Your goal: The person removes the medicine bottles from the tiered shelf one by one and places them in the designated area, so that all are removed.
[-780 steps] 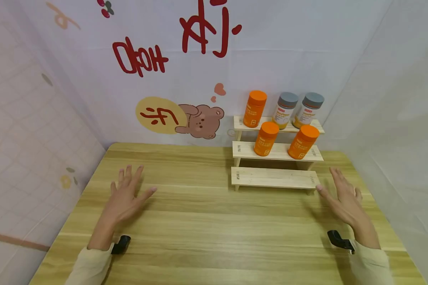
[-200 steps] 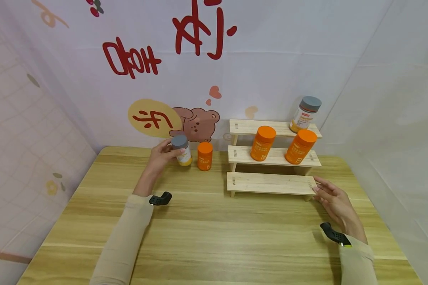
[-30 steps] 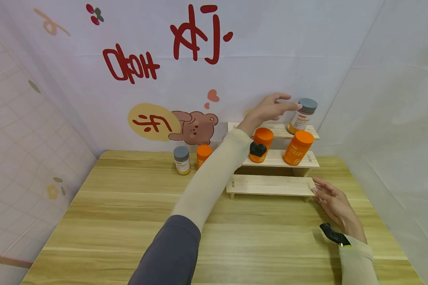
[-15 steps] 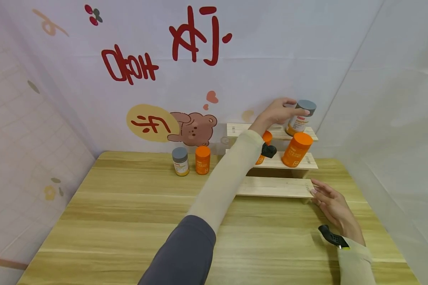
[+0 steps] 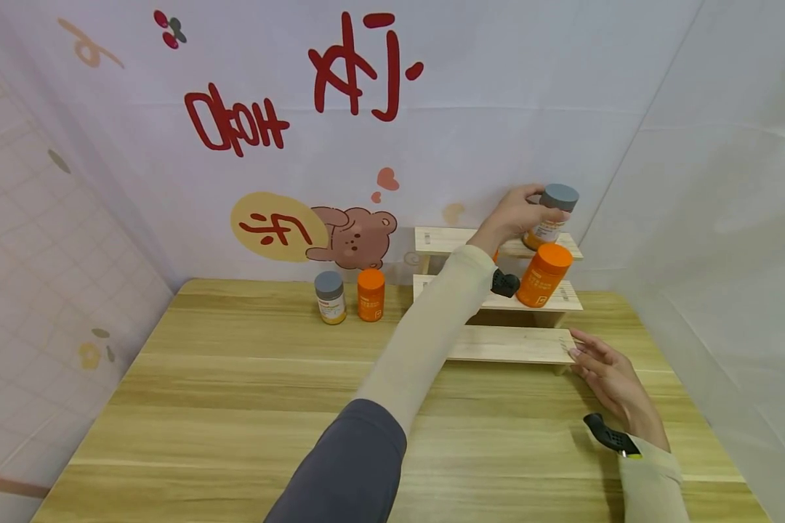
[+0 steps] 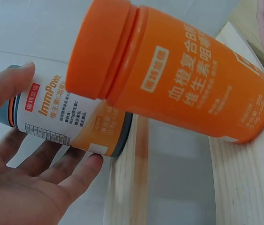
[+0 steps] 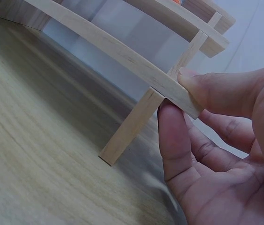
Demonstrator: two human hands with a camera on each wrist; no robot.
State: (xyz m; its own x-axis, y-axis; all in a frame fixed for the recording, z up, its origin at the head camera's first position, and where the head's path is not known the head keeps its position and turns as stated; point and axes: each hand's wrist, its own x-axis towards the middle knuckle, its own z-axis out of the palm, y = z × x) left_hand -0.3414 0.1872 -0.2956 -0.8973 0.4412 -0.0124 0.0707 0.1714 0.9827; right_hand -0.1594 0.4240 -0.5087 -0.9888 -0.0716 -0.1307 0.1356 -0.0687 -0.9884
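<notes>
At the top tier of the stepped wooden rack, my left hand grips a grey-capped vitamin bottle. In the left wrist view my thumb lies across the white label of this bottle, with the other fingers behind and below it. The bottle stands upright on the board. My right hand pinches the right end of the rack's lowest board, thumb above and a finger below, as the right wrist view shows at the board end. An orange bottle stands on the middle tier, just in front of the left hand.
Another orange bottle on the middle tier is mostly hidden behind my left forearm. On the table, left of the rack, stand a grey-capped bottle and an orange bottle. A white printed cloth hangs close behind the rack.
Earlier, one grey-capped bottle and one orange bottle went from the top tier to the table. Since then my left hand has reached the remaining top bottle and closed round it. The right hand stays put.
</notes>
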